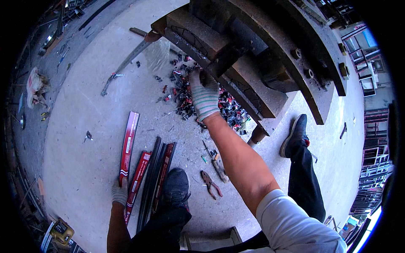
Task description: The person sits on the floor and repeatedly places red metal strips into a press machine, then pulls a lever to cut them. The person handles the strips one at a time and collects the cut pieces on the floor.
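Observation:
My left hand (120, 193), in a pale knit glove, is closed around the lower end of a long red-faced profile strip (130, 141). The strip points away from me, just above the floor or resting on it; I cannot tell which. My right hand (204, 95), in a white glove with green stripes, reaches to the near edge of a heavy dark metal press (249, 55). Its fingers are curled against a dark part there, and what they hold is hidden. Beneath that hand lies a heap of small black and red offcuts (181, 95).
More red and black profile strips (149, 181) lie beside my left shoe (176, 187). Pliers (209, 184) and a brush-like tool (219, 168) rest on the concrete floor (88, 168). A metal bar (126, 61) juts out left of the press. Frames (375, 164) stand along the right.

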Demonstrator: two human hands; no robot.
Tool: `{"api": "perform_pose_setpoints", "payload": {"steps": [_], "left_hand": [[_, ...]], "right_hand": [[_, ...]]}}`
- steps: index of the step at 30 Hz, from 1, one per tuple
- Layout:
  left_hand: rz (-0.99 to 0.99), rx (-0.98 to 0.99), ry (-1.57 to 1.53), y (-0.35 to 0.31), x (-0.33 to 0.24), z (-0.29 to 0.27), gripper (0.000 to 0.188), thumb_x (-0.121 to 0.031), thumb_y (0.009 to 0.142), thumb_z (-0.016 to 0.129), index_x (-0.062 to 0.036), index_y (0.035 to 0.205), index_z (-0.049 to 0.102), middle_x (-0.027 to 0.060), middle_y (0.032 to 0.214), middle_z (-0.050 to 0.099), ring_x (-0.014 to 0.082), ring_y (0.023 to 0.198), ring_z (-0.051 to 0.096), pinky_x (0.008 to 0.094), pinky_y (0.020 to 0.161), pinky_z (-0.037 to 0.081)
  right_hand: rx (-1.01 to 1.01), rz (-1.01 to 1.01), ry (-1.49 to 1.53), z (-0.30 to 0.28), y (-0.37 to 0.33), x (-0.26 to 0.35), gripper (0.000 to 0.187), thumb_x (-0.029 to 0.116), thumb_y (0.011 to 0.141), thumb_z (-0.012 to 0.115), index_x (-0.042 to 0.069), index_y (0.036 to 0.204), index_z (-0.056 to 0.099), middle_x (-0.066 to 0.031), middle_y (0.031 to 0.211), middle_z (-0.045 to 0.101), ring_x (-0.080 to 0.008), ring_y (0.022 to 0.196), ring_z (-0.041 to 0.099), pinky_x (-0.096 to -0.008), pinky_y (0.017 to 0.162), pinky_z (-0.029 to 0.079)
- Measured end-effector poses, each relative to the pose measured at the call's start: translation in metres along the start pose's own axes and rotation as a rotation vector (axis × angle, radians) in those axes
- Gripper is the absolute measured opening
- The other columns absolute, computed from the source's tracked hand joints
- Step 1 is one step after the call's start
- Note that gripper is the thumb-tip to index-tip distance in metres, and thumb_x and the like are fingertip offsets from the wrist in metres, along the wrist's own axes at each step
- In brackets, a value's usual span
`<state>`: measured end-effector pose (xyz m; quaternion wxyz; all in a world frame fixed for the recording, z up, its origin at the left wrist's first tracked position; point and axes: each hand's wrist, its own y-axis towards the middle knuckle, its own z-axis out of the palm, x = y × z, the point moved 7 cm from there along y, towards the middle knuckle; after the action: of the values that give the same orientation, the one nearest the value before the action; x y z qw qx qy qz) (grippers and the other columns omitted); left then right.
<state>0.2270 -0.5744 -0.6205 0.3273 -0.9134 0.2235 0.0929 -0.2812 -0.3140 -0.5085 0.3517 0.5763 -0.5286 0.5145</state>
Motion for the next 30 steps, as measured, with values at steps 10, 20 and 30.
{"api": "perform_pose_setpoints", "payload": {"steps": [10, 20, 30], "left_hand": [[0.059, -0.023, -0.067, 0.000, -0.013, 0.002, 0.050, -0.042, 0.101, 0.057, 0.0045, 0.118, 0.064, 0.0232, 0.107, 0.070, 0.0340, 0.096, 0.067, 0.0431, 0.085, 0.051], [0.057, -0.016, -0.025, 0.010, -0.016, 0.009, 0.052, -0.042, 0.101, 0.057, 0.0053, 0.122, 0.063, 0.0258, 0.111, 0.069, 0.0370, 0.101, 0.066, 0.0425, 0.089, 0.051], [0.032, -0.050, -0.045, -0.004, 0.006, 0.000, 0.056, -0.045, 0.100, 0.057, 0.0048, 0.125, 0.062, 0.0264, 0.114, 0.068, 0.0369, 0.103, 0.067, 0.0433, 0.090, 0.051]], "right_hand": [[0.198, -0.105, -0.152, 0.013, 0.038, 0.034, 0.051, 0.038, 0.106, 0.041, 0.010, 0.149, 0.041, -0.0167, 0.157, 0.037, -0.0318, 0.144, 0.035, -0.0414, 0.121, 0.024], [0.163, -0.186, -0.143, 0.000, 0.065, 0.011, 0.049, 0.035, 0.108, 0.033, 0.009, 0.148, 0.043, -0.0139, 0.155, 0.040, -0.0283, 0.142, 0.036, -0.0441, 0.120, 0.026], [0.092, -0.164, -0.289, 0.018, 0.021, 0.062, 0.046, 0.038, 0.107, 0.040, 0.009, 0.141, 0.051, -0.0164, 0.147, 0.050, -0.0321, 0.139, 0.043, -0.0417, 0.118, 0.030]]}}
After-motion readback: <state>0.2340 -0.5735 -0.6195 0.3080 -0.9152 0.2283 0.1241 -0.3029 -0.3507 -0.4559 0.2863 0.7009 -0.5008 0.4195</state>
